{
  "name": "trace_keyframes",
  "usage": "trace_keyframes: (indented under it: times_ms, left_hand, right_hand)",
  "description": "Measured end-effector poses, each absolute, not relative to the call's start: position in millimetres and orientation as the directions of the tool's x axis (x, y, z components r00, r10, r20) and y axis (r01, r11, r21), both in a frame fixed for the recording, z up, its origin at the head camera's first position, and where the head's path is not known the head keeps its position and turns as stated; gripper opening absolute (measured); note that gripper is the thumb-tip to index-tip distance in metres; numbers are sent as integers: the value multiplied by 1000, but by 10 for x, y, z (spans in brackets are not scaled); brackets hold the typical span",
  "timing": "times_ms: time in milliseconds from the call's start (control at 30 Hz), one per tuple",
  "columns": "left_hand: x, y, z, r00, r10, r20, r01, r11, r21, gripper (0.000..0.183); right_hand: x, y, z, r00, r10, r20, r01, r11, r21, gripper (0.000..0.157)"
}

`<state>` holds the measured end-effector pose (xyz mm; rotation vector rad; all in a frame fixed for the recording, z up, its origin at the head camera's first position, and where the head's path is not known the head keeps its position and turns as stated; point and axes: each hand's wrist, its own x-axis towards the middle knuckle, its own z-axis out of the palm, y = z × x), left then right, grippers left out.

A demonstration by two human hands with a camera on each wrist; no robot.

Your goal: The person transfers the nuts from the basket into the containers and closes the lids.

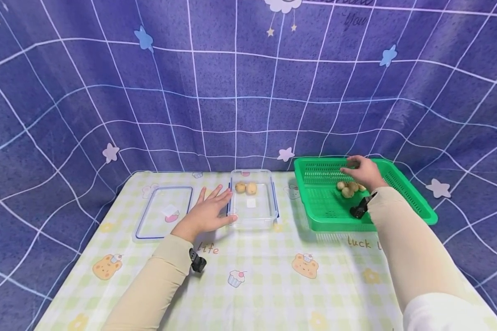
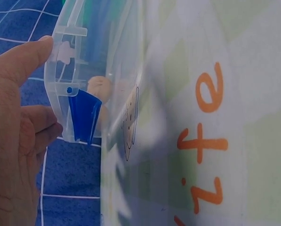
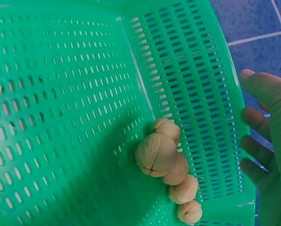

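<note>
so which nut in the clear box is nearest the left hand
The left nut in the head view; the other nut sits right of it, farther away.

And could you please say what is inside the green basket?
At least five tan, nut-like pieces lie bunched inside the green basket. Anything beneath them is covered; the right sleeve hides some basket floor in the head view.

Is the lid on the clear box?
No: the blue-edged lid lies on the tablecloth, to the left of the clear box.

Both arms (image 1: pixel 414 257) reach forward, left fingers (image 1: pixel 225 198) spread, right fingers (image 1: pixel 350 172) loosely bent.
</note>
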<state>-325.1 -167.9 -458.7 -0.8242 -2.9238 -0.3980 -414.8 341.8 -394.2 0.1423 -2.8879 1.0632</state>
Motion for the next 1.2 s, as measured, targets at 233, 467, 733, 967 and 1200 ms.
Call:
trace_keyframes:
  times_ms: [233, 467, 733, 967, 1200]
  left_hand:
    - [-3255, -1709, -4596, -854, 502, 140, 521, 825, 220, 85]
    - [-3243, -1706, -4589, -854, 500, 141, 520, 825, 223, 86]
    - [-3250, -1699, -4591, -850, 505, 151, 527, 826, 202, 85]
    - [-3264, -1705, -4604, -851, 505, 145, 525, 829, 192, 86]
    - [-3270, -1708, -4608, -853, 504, 138, 522, 829, 201, 86]
  right_hand:
    - [-4216, 3414, -4008, -995, -91, 45, -99, 771, -629, 69]
    - [-4264, 3442, -4135, -993, -116, -19, -79, 780, -621, 65]
    - [-4368, 3526, -4259, -993, -100, -63, -47, 823, -566, 60]
    - [-4427, 3602, -4346, -989, -137, -56, -91, 859, -504, 58]
    - [-4478, 3630, -4428, -979, -172, -109, -105, 885, -453, 53]
